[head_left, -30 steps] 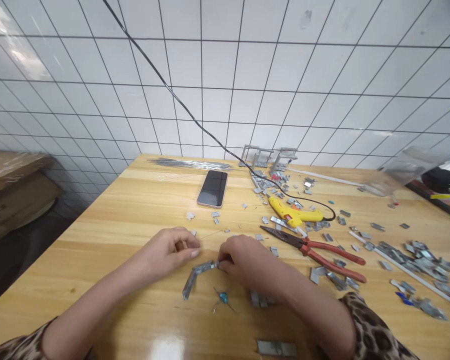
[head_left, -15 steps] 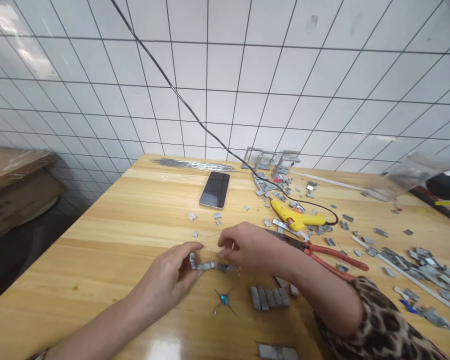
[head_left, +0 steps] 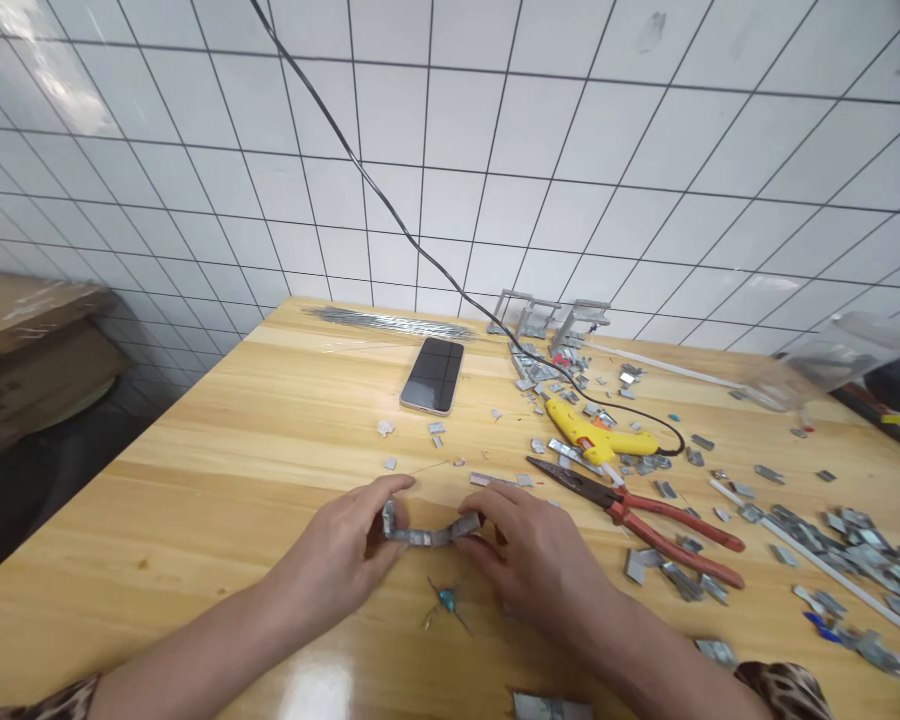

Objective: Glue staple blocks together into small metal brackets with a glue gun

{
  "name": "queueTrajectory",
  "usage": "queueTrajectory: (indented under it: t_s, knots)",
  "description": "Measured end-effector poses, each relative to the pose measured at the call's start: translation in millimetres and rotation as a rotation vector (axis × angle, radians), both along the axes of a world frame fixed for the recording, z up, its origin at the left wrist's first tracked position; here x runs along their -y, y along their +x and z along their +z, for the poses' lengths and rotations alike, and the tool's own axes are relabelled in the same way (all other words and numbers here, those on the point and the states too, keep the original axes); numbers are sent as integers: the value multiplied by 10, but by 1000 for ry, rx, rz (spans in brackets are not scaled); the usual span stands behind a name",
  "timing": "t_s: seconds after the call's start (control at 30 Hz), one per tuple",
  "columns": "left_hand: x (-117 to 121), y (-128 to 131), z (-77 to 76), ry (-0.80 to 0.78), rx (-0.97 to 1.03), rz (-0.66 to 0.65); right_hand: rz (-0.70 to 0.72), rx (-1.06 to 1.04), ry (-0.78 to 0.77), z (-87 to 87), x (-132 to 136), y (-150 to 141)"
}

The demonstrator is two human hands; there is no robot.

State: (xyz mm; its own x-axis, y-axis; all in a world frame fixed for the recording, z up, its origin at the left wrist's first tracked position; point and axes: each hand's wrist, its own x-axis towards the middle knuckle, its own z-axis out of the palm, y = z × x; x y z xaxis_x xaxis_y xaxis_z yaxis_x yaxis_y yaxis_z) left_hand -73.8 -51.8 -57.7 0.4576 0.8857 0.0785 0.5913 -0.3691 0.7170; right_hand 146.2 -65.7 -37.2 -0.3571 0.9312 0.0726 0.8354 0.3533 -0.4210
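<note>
A curved strip of joined grey metal pieces [head_left: 421, 537] is held between both hands, just above the table. My left hand [head_left: 352, 535] pinches its upturned left end between thumb and fingers. At the right end, my right hand [head_left: 521, 535] grips the strip the same way, thumb below and fingers above. Just in front of the strip, nearer to me, lies a small turquoise bead with wire legs [head_left: 448, 600]. Red-handled long-nose pliers [head_left: 622, 503] rest to the right of my right hand.
A phone [head_left: 432, 375] lies beyond my hands. The yellow glue gun [head_left: 598, 432] is at the right, its black cable [head_left: 420, 245] rising across the tiled wall. Metal scraps [head_left: 844, 540] spread over the right side. Thin wires [head_left: 390, 322] and small metal frames [head_left: 555, 315] stand at the back.
My right hand has shifted right and down, and now grips the strip's right end, which bends upward. The pliers show fully now. My left hand keeps its hold.
</note>
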Motion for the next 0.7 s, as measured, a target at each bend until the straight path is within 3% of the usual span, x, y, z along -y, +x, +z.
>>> queueTrajectory:
  t_s: [0.37, 0.7]
  knots:
    - [47, 62, -58, -1, 7, 17, 36, -37, -87, -35, -33, 26]
    - [84, 66, -145, 131, 57, -2, -2, 43, -115, -49, -100, -75]
